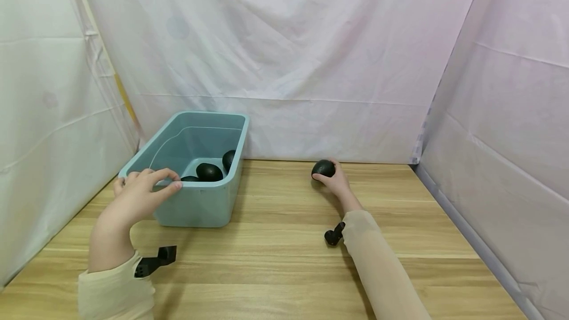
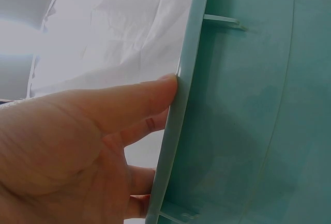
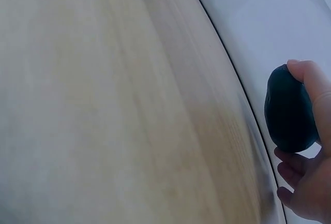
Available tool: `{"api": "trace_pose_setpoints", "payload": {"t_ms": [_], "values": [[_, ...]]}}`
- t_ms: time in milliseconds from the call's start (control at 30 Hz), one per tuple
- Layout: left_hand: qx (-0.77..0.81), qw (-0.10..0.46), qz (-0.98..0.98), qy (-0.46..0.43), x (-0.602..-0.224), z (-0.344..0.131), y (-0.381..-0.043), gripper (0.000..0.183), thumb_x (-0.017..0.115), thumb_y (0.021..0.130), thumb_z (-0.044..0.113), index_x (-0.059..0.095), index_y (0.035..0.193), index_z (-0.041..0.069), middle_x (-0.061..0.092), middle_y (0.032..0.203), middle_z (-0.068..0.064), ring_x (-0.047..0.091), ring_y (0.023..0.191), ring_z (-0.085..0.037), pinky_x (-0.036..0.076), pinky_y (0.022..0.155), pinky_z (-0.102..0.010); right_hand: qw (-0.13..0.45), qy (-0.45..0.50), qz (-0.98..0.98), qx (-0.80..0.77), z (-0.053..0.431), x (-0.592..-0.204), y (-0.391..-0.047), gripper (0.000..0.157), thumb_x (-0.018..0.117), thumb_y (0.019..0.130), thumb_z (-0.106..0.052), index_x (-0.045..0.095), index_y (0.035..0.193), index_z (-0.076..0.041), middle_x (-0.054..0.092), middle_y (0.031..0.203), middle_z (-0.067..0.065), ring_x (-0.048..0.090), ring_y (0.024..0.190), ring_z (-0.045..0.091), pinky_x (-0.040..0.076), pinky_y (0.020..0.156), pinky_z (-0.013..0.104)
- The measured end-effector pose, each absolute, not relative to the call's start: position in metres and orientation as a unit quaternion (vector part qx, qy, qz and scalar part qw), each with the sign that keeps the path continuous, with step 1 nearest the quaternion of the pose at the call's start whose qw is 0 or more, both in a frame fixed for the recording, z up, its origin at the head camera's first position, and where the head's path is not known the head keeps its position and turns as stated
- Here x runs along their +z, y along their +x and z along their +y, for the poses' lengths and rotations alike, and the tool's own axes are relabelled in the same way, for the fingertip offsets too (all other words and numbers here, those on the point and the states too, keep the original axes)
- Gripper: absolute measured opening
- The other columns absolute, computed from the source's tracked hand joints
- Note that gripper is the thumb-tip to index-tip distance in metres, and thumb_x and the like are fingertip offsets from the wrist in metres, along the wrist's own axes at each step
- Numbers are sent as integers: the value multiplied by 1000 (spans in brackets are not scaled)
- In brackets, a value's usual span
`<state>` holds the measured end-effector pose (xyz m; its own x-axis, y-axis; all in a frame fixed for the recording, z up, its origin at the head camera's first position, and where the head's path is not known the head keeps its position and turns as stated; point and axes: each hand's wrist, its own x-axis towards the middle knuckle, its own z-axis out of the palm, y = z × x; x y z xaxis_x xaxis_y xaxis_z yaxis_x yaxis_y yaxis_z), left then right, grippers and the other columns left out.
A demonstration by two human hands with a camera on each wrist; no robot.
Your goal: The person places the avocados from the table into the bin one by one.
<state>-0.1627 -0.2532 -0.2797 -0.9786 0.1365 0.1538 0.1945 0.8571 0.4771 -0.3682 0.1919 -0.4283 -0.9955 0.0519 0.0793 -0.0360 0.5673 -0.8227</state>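
Note:
My left hand (image 1: 140,194) holds the near rim of a blue-green plastic bin (image 1: 195,206), its thumb tip at the rim's edge and the other fingers partly hidden behind it in the left wrist view. In the bin lie dark avocados, one (image 1: 209,172) in plain sight, another (image 1: 228,160) by the right wall, and part of a third (image 1: 190,179) behind the near rim. Farther right, near the table's back edge, my right hand (image 1: 336,180) grips a dark avocado (image 1: 323,168) between thumb and fingers. The right wrist view shows that avocado (image 3: 290,110) held lengthwise, seemingly just off the table.
The wooden table (image 1: 275,260) runs back to a white cloth curtain (image 1: 284,63). More cloth hangs along the left (image 1: 53,112) and right (image 1: 502,127) sides. Small black camera mounts (image 1: 155,260) sit on both wrists.

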Motion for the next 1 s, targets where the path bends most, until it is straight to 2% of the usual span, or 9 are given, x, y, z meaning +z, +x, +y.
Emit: {"api": "trace_pose_setpoints", "payload": {"t_ms": [833,1000], "values": [[-246,65,-963,-86,-280,-253,-163,35,50,99,42,61,116,13,52,108,-17,35,101,-43,3,89,-70,61,-10,-889,454,190,-417,-354,95,73,78,-55,22,152,-23,27,151,17,17,135,47,22,101,66],[-249,65,-963,-85,-280,-253,-163,35,50,99,42,61,115,13,52,109,-18,34,102,-44,1,90,-71,73,-3,-886,458,187,-412,-350,95,75,77,-53,24,151,-22,32,148,17,19,133,47,17,102,64]]}}
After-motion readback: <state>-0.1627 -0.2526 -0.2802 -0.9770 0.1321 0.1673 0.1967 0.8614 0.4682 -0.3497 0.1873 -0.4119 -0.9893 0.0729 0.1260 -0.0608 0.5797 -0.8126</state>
